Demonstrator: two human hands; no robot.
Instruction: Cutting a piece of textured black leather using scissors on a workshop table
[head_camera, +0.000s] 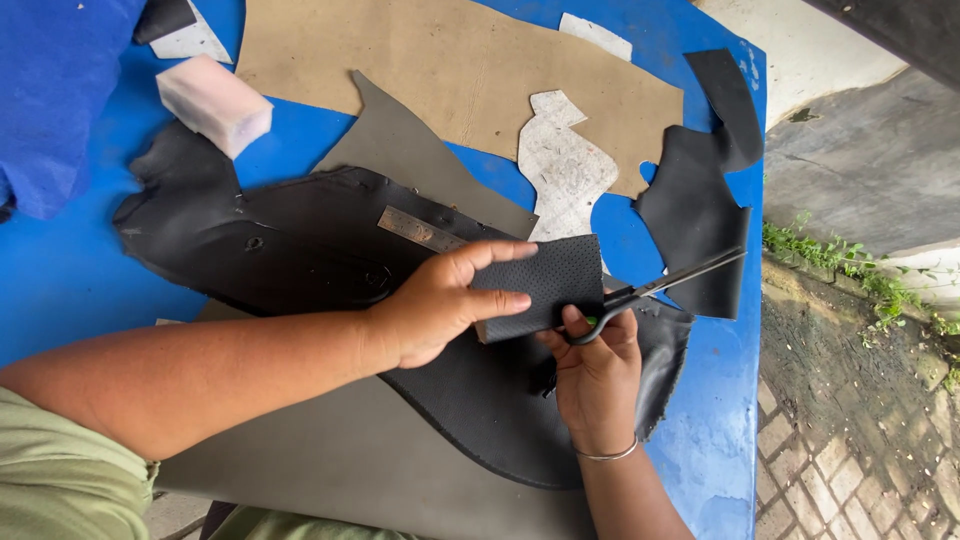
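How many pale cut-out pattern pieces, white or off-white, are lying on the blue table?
3: a speckled shaped piece left of the scissors, a small strip at the top on the tan sheet, and one at top left, partly covered. Others may lie hidden under the leather.

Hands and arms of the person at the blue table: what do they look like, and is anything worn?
Both forearms are bare. The left hand wears nothing; a light green garment shows near that arm. The right hand has a thin silver bangle at the wrist.
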